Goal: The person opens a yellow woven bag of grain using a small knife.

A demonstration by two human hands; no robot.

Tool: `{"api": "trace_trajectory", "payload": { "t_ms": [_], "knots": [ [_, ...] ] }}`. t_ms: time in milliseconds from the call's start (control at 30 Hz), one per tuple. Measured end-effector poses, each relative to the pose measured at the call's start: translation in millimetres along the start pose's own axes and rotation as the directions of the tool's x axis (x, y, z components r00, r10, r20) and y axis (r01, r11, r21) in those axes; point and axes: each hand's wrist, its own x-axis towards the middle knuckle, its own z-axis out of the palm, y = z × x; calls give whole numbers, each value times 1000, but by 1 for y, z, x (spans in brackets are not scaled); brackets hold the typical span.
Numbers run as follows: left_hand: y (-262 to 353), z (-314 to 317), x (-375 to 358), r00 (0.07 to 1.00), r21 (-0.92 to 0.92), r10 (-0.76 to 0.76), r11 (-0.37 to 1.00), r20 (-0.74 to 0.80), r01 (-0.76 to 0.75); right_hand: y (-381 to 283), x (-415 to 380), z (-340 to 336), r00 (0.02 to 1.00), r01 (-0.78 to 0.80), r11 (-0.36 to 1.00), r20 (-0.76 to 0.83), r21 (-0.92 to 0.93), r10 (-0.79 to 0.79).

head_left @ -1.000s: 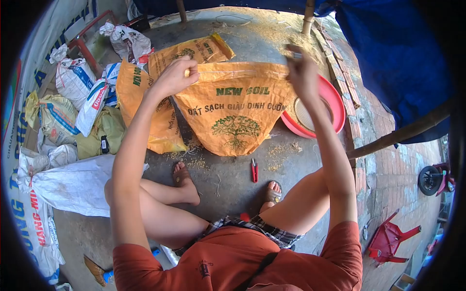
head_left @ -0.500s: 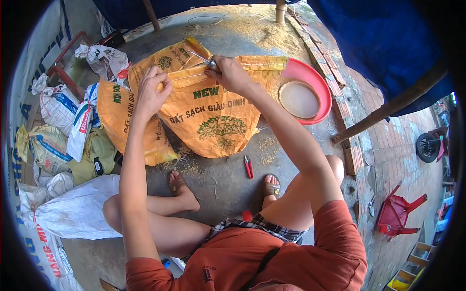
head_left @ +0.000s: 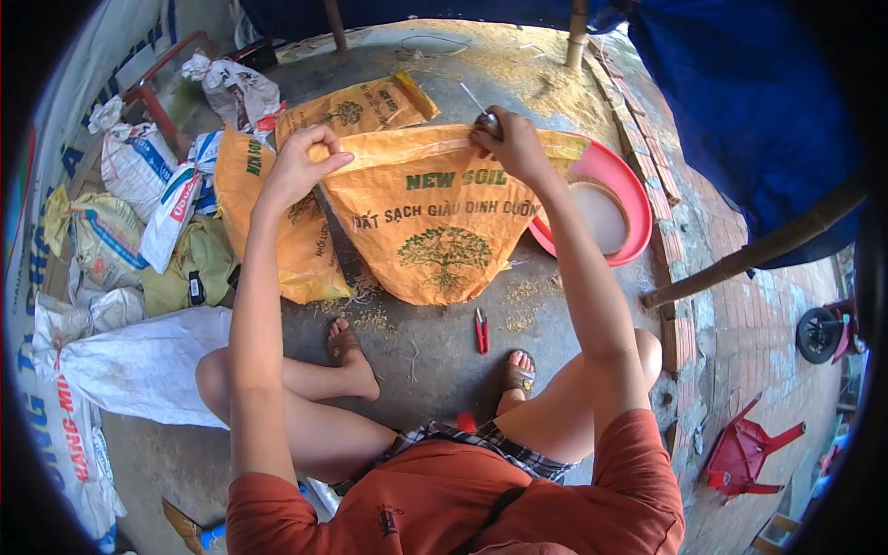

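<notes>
An orange printed woven sack (head_left: 444, 199) hangs upright in front of me, full front showing, with its top edge stretched between my hands. My left hand (head_left: 301, 168) is closed, pinching the rolled left corner of that edge. My right hand (head_left: 515, 146) is closed around a metal tool (head_left: 487, 121) with a rounded silver handle and a thin pointed rod. Its fingers also press on the sack's top edge toward the right. A light thread or strip seems to run along the edge. Red-handled thread snips (head_left: 481, 331) lie on the floor below the sack.
More orange sacks (head_left: 365, 104) lie behind and to the left. White filled sacks (head_left: 134, 171) crowd the left side. A pink basin (head_left: 638, 199) holding a round sieve (head_left: 599, 217) stands at right. Beyond are a bamboo pole (head_left: 768, 250) and an overturned red stool (head_left: 747, 449).
My right hand, with the tool, has moved right along the sack's edge, away from my left hand. The top edge is now pulled straighter and the printed front shows more fully.
</notes>
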Motion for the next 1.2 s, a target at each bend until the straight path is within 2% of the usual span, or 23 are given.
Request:
{"api": "trace_trajectory", "payload": {
  "t_ms": [33,100,133,167,233,267,333,367,400,433,567,633,767,833,867,933,967,1033,1067,1133,1167,1200],
  "knots": [
    [-3,0,-1,1000,9,-10,1000,-10,10,2,0,0,1000,11,1000,10,8,-11],
    [-7,2,-1,987,-96,-149,985,-55,143,5,0,-1,1000,-21,1000,-5,15,21],
    [-14,1,-2,980,-126,-201,972,-2,199,5,0,-1,1000,-31,998,-4,51,31],
    [-20,2,-3,979,-120,-202,972,-6,200,5,-1,0,1000,-26,998,-4,56,26],
    [-27,6,-3,982,-372,-178,917,-67,141,6,-1,0,999,-28,999,-40,20,28],
    [-31,5,-2,982,-371,-178,918,-66,141,7,-2,0,999,-28,999,-41,21,29],
    [-34,0,-2,977,-253,-201,951,-77,175,7,-2,2,998,-26,999,-58,24,27],
    [-35,1,-1,976,-252,-204,951,-75,179,7,-2,3,998,-27,999,-56,26,29],
    [-27,1,2,977,0,-24,1000,-213,25,6,-1,4,998,-33,999,-60,8,34],
    [-14,2,5,938,269,182,958,-295,-101,6,-1,5,997,-38,999,-62,-10,38],
    [42,27,12,958,285,214,946,-190,-155,2,-1,13,996,51,995,-75,-80,-57],
    [49,45,15,992,277,105,957,-66,-83,2,-1,14,994,54,989,-90,-137,-67],
    [42,62,22,988,229,68,973,-141,-34,-4,-6,9,998,9,1000,-64,-20,-10],
    [44,60,24,989,363,-21,929,-144,73,-6,-7,9,998,-34,998,-42,48,36],
    [44,60,25,989,364,-23,928,-145,75,-5,-7,10,999,-33,998,-41,49,35],
    [42,59,27,992,409,-38,909,-123,85,-2,-8,11,992,80,994,-89,-77,-86],
    [39,61,28,992,410,-38,908,-121,85,-1,-8,12,992,79,994,-89,-76,-85],
    [32,61,26,988,404,36,914,-150,28,-14,-11,16,871,285,927,-337,-245,-357],
    [28,59,26,988,408,34,913,-153,32,-22,-12,19,871,289,926,-336,-241,-359],
    [31,54,26,990,318,-120,938,-70,136,-45,-19,19,971,66,987,-239,144,-30],
    [32,52,26,991,314,-120,940,-67,135,-59,-24,15,971,61,988,-238,141,-26],
    [34,50,25,991,318,-117,939,-59,130,-76,-29,8,991,-127,973,65,191,116]
  ]
}}
